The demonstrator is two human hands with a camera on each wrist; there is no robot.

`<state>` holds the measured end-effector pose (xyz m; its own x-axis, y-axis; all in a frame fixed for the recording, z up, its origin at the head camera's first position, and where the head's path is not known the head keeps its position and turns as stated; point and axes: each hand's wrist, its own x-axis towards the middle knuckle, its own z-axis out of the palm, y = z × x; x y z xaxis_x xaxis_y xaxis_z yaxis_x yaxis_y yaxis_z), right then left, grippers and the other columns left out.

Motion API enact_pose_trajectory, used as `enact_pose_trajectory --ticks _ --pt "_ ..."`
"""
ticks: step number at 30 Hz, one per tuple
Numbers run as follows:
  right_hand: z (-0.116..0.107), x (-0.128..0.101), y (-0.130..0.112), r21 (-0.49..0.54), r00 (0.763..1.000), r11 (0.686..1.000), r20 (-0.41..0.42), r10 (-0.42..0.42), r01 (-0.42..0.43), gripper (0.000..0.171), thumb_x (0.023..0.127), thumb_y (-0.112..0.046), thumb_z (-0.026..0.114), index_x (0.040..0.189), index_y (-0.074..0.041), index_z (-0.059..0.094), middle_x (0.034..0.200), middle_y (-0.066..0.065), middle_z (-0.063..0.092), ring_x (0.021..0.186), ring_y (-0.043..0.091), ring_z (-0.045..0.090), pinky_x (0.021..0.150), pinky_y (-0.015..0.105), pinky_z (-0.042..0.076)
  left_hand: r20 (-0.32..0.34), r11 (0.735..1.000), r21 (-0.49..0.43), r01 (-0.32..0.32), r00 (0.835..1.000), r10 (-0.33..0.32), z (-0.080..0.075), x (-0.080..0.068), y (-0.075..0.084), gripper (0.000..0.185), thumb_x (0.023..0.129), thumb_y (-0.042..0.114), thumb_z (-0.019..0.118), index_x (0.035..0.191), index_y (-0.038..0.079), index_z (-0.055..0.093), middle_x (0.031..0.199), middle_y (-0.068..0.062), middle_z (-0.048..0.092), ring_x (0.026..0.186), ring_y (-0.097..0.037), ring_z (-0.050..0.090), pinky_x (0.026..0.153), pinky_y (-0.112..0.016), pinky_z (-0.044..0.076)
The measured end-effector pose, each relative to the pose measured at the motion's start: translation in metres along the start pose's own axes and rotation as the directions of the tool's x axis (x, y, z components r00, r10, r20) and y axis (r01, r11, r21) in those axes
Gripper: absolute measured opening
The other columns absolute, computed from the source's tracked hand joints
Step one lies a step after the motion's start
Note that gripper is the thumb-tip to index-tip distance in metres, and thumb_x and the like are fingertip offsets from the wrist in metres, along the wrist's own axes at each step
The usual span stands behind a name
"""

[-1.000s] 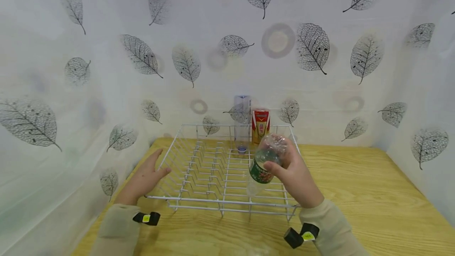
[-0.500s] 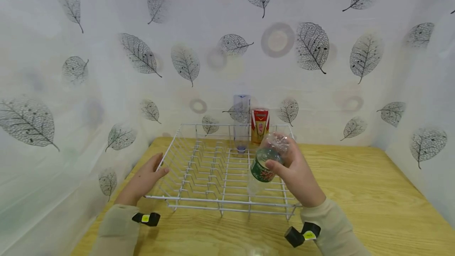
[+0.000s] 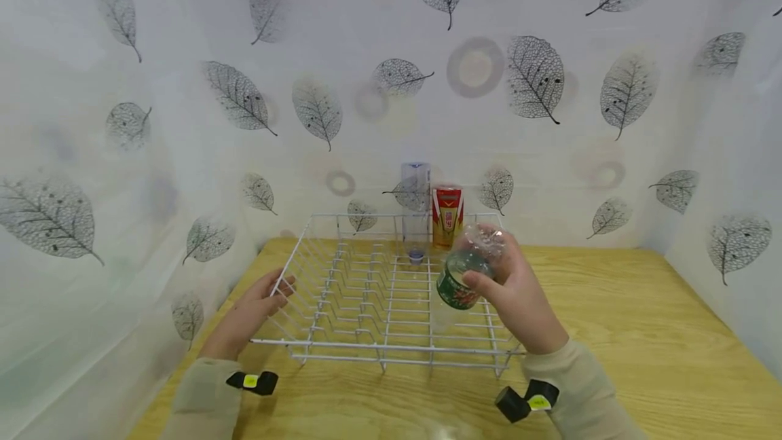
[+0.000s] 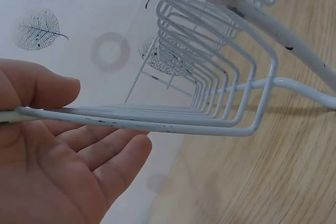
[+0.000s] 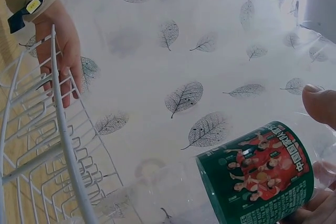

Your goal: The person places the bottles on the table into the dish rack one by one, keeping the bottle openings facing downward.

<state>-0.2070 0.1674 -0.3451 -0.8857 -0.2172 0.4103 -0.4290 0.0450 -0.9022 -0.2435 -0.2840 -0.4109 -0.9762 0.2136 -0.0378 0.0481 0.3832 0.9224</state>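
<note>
A white wire rack [image 3: 391, 347] stands on the wooden table [image 3: 611, 331]. My left hand [image 3: 273, 292] is at the rack's left rim. In the left wrist view the rim wire [image 4: 210, 125] runs between the thumb above and the fingers below of the left hand [image 4: 68, 124]. My right hand [image 3: 497, 287] grips a clear plastic bottle [image 3: 459, 282] with a green label, tilted neck-down over the rack's right side. The right wrist view shows the bottle [image 5: 257, 179] close up, a fingertip [image 5: 320, 103] on it, and the rack [image 5: 63, 129] below.
A clear upturned bottle with a blue cap [image 3: 416, 212] and a red carton [image 3: 448, 216] stand at the rack's back edge. Leaf-patterned walls [image 3: 122, 155] close in behind and on both sides. Bare wood lies right of the rack.
My left hand has shifted in onto the rim wire, thumb over it. My right hand has carried the bottle slightly up and to the right.
</note>
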Motion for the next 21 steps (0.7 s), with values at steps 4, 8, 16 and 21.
enact_pose_trajectory --ticks 4,8,16,21 --pt "-0.005 0.0 -0.002 0.002 1.0 1.0 -0.014 -0.025 0.025 0.065 0.1 -0.006 0.064 0.155 -0.017 0.031 0.139 0.011 0.054 0.121 0.03 0.059 0.089 0.036 0.056 0.007 0.999 -0.04 0.005 1.0 -0.005 0.0 0.002 -0.003 0.066 0.107 0.011 0.044 0.163 0.004 0.009 0.158 -0.024 0.032 0.143 -0.042 0.035 0.113 -0.061 0.031" --pt "-0.013 0.0 -0.004 0.009 0.998 0.999 -0.031 -0.047 0.047 0.065 0.1 -0.003 0.063 0.154 -0.018 0.031 0.141 0.013 0.052 0.125 0.027 0.056 0.091 0.032 0.055 0.015 0.997 -0.081 0.005 1.0 -0.004 0.0 0.003 -0.005 0.066 0.107 0.009 0.045 0.163 0.007 0.01 0.158 -0.025 0.032 0.142 -0.042 0.036 0.112 -0.059 0.033" --pt "-0.032 0.006 -0.008 0.031 0.995 0.996 -0.059 -0.083 0.085 0.066 0.1 -0.001 0.061 0.156 -0.014 0.026 0.145 0.015 0.048 0.132 0.022 0.05 0.094 0.024 0.052 0.032 0.994 -0.104 -0.047 0.998 0.051 -0.001 0.003 -0.005 0.068 0.105 -0.001 0.045 0.162 0.001 0.008 0.156 -0.029 0.028 0.142 -0.046 0.033 0.112 -0.054 0.037" --pt "-0.044 0.017 -0.008 0.025 0.992 0.994 -0.071 -0.106 0.108 0.066 0.1 0.0 0.061 0.155 -0.011 0.027 0.144 0.018 0.048 0.131 0.023 0.05 0.093 0.022 0.052 0.025 0.994 -0.104 -0.04 0.999 0.043 -0.001 0.003 -0.004 0.069 0.103 -0.004 0.044 0.162 0.001 0.009 0.156 -0.028 0.029 0.141 -0.045 0.035 0.111 -0.055 0.037"
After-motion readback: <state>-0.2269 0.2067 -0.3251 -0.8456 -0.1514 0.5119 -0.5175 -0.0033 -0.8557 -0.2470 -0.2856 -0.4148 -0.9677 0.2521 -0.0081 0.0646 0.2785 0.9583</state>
